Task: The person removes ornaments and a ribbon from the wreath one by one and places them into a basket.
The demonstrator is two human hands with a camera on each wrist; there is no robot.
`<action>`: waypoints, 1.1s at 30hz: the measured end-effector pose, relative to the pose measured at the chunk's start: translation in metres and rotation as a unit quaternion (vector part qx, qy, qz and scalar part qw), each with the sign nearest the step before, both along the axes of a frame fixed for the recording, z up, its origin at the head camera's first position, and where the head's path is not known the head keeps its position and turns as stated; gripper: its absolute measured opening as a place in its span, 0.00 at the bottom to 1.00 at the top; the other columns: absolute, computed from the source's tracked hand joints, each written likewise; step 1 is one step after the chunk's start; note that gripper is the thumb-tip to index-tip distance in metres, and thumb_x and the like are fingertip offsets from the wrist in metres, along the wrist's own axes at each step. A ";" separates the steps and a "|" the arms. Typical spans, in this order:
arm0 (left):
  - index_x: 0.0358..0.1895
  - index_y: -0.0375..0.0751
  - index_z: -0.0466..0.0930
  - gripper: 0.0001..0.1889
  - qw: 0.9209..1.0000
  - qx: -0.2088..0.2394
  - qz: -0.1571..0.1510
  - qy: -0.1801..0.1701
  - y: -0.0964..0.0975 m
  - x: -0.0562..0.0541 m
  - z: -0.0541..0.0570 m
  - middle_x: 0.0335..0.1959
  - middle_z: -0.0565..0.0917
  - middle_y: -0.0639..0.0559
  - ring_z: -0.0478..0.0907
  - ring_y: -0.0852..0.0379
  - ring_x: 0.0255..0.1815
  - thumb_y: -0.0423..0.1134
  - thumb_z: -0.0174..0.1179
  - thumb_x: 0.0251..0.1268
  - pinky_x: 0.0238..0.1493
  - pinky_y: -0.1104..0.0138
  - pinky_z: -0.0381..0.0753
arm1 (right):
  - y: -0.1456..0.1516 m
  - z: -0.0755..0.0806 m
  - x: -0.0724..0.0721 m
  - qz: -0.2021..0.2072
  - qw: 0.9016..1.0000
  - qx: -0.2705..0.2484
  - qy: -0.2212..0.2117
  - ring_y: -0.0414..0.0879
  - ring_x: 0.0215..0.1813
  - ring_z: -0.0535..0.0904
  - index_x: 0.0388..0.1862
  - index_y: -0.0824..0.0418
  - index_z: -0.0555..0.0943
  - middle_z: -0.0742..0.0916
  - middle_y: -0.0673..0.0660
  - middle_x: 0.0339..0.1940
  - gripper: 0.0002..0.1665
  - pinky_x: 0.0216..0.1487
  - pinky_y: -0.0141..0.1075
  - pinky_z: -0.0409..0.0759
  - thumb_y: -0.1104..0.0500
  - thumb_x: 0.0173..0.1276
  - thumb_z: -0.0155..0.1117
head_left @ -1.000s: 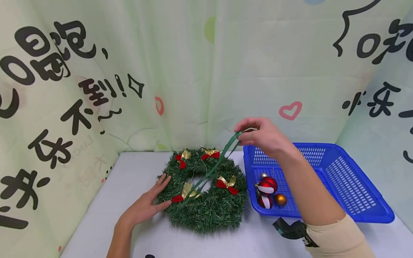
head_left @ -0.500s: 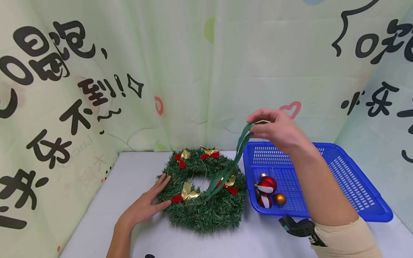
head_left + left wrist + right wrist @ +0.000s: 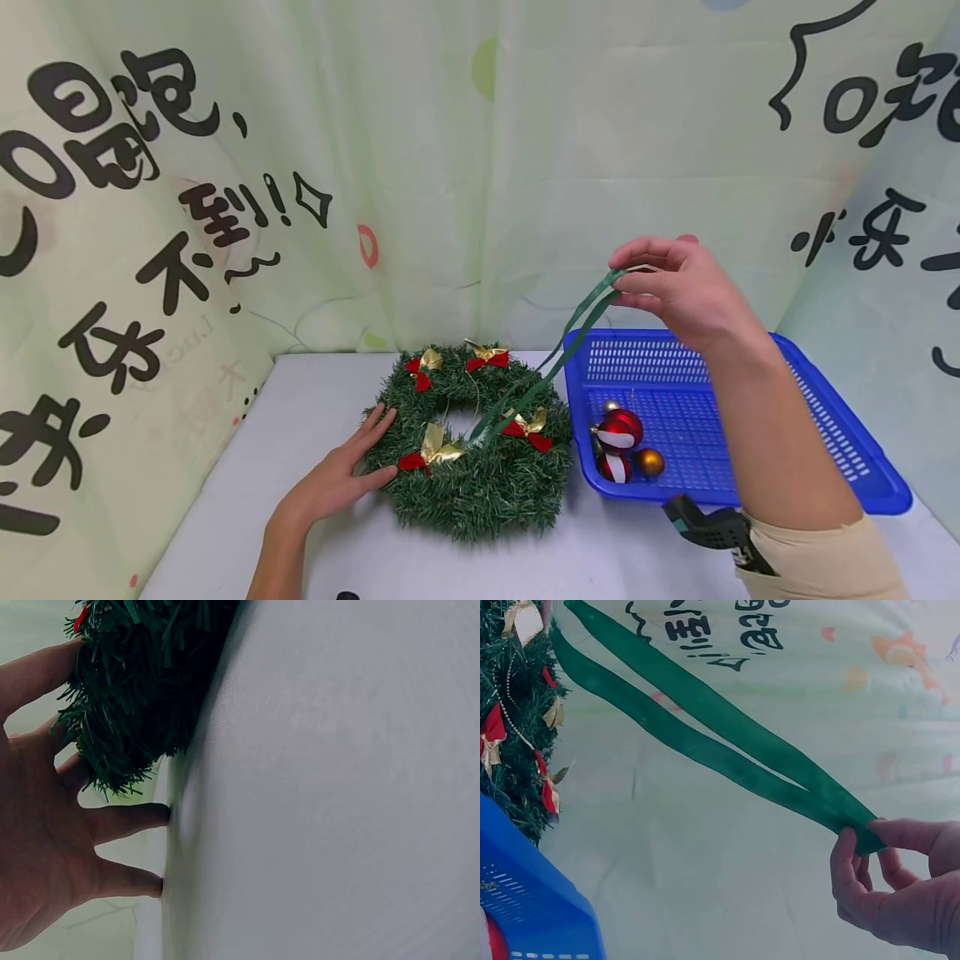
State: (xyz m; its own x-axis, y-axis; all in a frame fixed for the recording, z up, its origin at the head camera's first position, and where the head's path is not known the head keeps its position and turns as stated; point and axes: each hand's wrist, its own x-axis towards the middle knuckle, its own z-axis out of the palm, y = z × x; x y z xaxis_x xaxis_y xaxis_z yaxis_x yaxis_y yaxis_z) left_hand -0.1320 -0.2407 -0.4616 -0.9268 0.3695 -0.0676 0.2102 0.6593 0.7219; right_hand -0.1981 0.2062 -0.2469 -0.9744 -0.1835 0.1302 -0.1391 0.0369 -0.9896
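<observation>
A green wreath [image 3: 480, 492] with red and gold bows lies flat on the white table. My left hand [image 3: 341, 471] rests against its left side with fingers spread; in the left wrist view, two fingertips [image 3: 154, 815] touch the tabletop beside the needles. Raised above the basket's back left, my right hand [image 3: 678, 287] pinches a green ribbon [image 3: 551, 371] between thumb and fingers. Two strands of the ribbon [image 3: 705, 739] slope down from the pinch to the wreath's near inner edge. How the ribbon joins the wreath is hidden among the needles.
To the right of the wreath stands a blue plastic basket [image 3: 757, 500]. Inside its left end lie red and white baubles [image 3: 619, 429], an orange bauble [image 3: 649, 462] and a small silvery ball [image 3: 611, 407]. A printed curtain [image 3: 450, 167] hangs behind the table.
My right hand has moved up and to the right with the ribbon, which swung right and now stretches over the right-hand bow. The left hand and wreath have stayed put.
</observation>
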 end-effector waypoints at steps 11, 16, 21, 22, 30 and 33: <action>0.87 0.58 0.46 0.43 1.000 -0.005 0.002 0.001 0.000 -0.001 -0.001 0.89 0.40 0.53 0.46 0.34 0.85 0.57 0.59 0.77 0.75 0.29 0.55 | 0.009 0.004 0.002 -0.037 0.999 -0.007 -0.004 0.45 0.46 0.86 0.42 0.55 0.89 0.83 0.53 0.47 0.07 0.48 0.32 0.88 0.66 0.74 0.68; 0.87 0.57 0.46 0.43 1.000 -0.002 0.002 0.003 0.000 0.000 -0.001 0.89 0.40 0.52 0.46 0.33 0.85 0.57 0.59 0.77 0.74 0.28 0.56 | 0.011 0.003 0.002 -0.042 0.999 -0.025 -0.006 0.43 0.44 0.86 0.40 0.55 0.89 0.82 0.53 0.47 0.08 0.48 0.32 0.88 0.67 0.74 0.67; 0.87 0.58 0.46 0.43 1.000 -0.001 0.000 0.001 0.000 -0.001 -0.003 0.89 0.40 0.52 0.46 0.33 0.85 0.57 0.59 0.77 0.74 0.28 0.55 | 0.015 0.003 0.003 -0.055 0.997 -0.050 -0.003 0.43 0.43 0.86 0.39 0.56 0.89 0.82 0.53 0.46 0.08 0.47 0.32 0.88 0.68 0.73 0.67; 0.87 0.58 0.46 0.43 1.000 -0.001 0.000 0.000 0.000 -0.002 -0.003 0.89 0.40 0.52 0.46 0.33 0.85 0.57 0.59 0.77 0.74 0.28 0.55 | 0.016 0.004 0.003 -0.057 0.997 -0.058 -0.001 0.43 0.43 0.87 0.39 0.56 0.89 0.82 0.53 0.45 0.09 0.47 0.33 0.89 0.69 0.73 0.67; 0.87 0.58 0.46 0.43 1.000 -0.004 -0.001 0.006 -0.001 -0.003 -0.005 0.89 0.40 0.52 0.46 0.33 0.85 0.57 0.59 0.77 0.74 0.28 0.55 | 0.025 0.008 0.004 -0.058 0.986 -0.159 0.012 0.46 0.40 0.89 0.37 0.63 0.89 0.87 0.54 0.38 0.09 0.46 0.36 0.89 0.74 0.71 0.66; 0.87 0.58 0.46 0.43 1.000 -0.003 0.000 0.005 -0.001 -0.002 -0.005 0.89 0.40 0.52 0.46 0.32 0.85 0.57 0.59 0.77 0.74 0.28 0.55 | 0.028 0.010 0.003 -0.066 0.984 -0.167 0.016 0.46 0.40 0.89 0.38 0.64 0.89 0.87 0.54 0.37 0.09 0.45 0.36 0.90 0.74 0.70 0.66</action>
